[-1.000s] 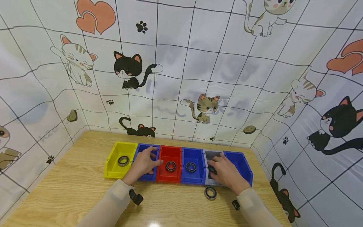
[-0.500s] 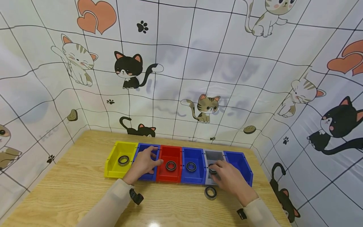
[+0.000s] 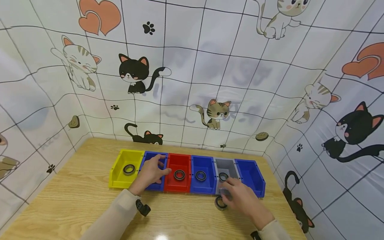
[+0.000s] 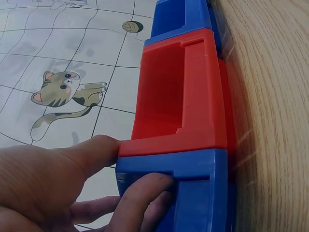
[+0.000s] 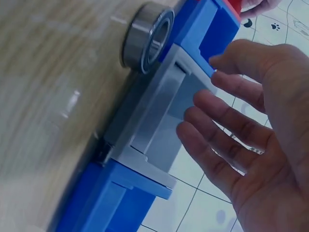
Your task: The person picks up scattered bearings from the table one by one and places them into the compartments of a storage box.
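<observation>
My left hand (image 3: 151, 170) rests over the second bin from the left, a blue bin (image 4: 193, 193). In the left wrist view its thumb lies by the wall between this bin and the red bin (image 4: 203, 96), and a bent finger reaches over the blue rim. Whatever lies inside that blue bin is hidden. My right hand (image 3: 241, 198), fingers loosely bent and holding nothing, hovers at the front of the grey bin (image 5: 140, 135). A ring-shaped ball bearing (image 5: 140, 41) lies on the table in front of it, partly behind the fingers in the head view. Another bearing (image 3: 223, 177) lies inside the grey bin.
The bins stand in one row on a wooden table (image 3: 180, 216). Bearings lie in the yellow bin (image 3: 129, 156), the red bin and the middle blue bin (image 3: 203, 163). A blue bin (image 3: 250, 176) ends the row at right. A cat-printed curtain (image 3: 180, 83) rises behind.
My right hand has drawn back out of the grey bin toward the table edge, uncovering a bearing inside. It now partly covers the loose bearing. The left hand has stayed put.
</observation>
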A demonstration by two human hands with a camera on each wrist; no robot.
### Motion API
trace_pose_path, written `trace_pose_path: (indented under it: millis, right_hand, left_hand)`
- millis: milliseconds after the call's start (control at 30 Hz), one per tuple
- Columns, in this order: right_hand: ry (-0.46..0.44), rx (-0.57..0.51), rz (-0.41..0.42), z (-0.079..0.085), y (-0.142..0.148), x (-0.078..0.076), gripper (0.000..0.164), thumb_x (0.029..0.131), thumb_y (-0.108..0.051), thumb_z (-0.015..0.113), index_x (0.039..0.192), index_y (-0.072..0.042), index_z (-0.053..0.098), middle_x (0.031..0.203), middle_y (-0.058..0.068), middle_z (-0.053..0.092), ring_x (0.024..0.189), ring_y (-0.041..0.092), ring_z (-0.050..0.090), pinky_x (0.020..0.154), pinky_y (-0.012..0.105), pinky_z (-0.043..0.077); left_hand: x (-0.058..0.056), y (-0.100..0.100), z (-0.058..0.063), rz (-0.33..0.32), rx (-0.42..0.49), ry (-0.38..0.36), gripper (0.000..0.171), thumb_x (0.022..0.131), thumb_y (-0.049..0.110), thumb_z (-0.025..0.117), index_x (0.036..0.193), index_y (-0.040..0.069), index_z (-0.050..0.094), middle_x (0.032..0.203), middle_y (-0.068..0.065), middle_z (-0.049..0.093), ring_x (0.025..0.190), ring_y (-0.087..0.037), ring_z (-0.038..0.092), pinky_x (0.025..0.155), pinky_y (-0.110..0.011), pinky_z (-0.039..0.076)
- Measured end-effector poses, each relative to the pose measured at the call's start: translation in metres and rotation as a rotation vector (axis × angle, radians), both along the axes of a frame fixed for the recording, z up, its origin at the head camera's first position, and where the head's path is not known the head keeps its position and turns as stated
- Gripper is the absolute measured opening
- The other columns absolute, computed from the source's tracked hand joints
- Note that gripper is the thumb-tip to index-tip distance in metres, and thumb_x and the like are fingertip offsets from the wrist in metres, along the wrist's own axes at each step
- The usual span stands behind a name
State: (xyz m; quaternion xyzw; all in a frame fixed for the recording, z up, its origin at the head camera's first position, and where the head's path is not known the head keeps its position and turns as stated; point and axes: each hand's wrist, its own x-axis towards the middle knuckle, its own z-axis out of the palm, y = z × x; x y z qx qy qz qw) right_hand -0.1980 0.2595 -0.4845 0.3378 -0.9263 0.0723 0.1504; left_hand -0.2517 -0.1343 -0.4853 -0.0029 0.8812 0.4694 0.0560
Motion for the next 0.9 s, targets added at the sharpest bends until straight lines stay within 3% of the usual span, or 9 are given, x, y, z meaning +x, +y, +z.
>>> trace_pose_path:
  millis: [200,333,733,900]
  right_hand:
    - [-0.108,0.006,-0.003,-0.006,-0.003,0.006,0.024,0.097,-0.024,0.094,0.119,-0.020,0.086,0.111,-0.002,0.076,0.093,0.013,0.071,0.070,0.031,0.063]
    - [-0.149,0.015,-0.035,-0.011,-0.003,0.010,0.027,0.096,-0.028,0.095,0.122,-0.022,0.087,0.110,-0.005,0.074,0.094,0.010,0.069,0.072,0.031,0.063]
    - [-0.179,-0.003,-0.061,-0.019,-0.002,0.017,0.024,0.094,-0.033,0.099,0.113,-0.027,0.086,0.104,-0.007,0.066,0.088,0.000,0.061,0.070,0.027,0.060]
    - [-0.204,-0.005,-0.061,-0.022,0.001,0.020,0.024,0.096,-0.032,0.098,0.117,-0.026,0.088,0.105,-0.008,0.066,0.089,0.000,0.062,0.072,0.026,0.061]
  left_hand:
    - [-0.001,-0.001,0.001,0.000,-0.007,-0.001,0.074,0.105,0.020,0.089,0.168,0.003,0.055,0.140,-0.028,0.075,0.066,-0.021,0.081,0.063,-0.037,0.072]
    - [-0.001,-0.002,0.001,-0.009,-0.005,-0.003,0.074,0.106,0.022,0.089,0.169,0.004,0.055,0.140,-0.028,0.074,0.067,-0.022,0.082,0.064,-0.038,0.072]
    - [-0.002,-0.001,0.000,0.002,0.000,-0.021,0.074,0.106,0.021,0.089,0.169,0.004,0.054,0.144,-0.030,0.073,0.069,-0.022,0.083,0.065,-0.037,0.073]
    - [-0.002,0.001,0.000,-0.006,-0.009,-0.015,0.075,0.106,0.022,0.089,0.169,0.003,0.054,0.145,-0.030,0.072,0.070,-0.022,0.083,0.065,-0.037,0.073]
